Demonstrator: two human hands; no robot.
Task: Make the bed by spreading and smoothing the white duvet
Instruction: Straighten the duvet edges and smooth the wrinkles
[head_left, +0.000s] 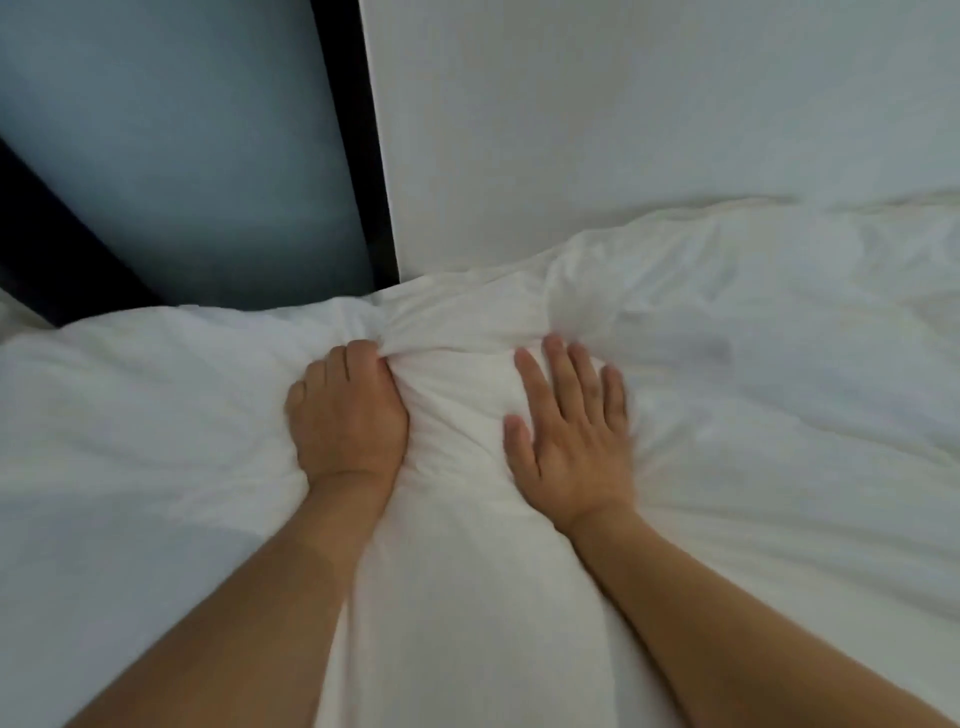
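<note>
The white duvet (727, 415) fills the lower part of the view, rumpled, with creases fanning out from the middle. My left hand (345, 415) is a fist shut on a bunch of duvet fabric near the duvet's far edge. Just to its right, my right hand (571, 421) lies flat on the duvet, palm down, fingers apart, slightly blurred. A raised ridge of fabric runs between my two forearms toward me.
A white wall or headboard panel (649, 114) rises behind the bed on the right. To the left of it stand a dark vertical frame (358, 140) and a grey-blue panel (208, 145). The duvet's far edge meets them.
</note>
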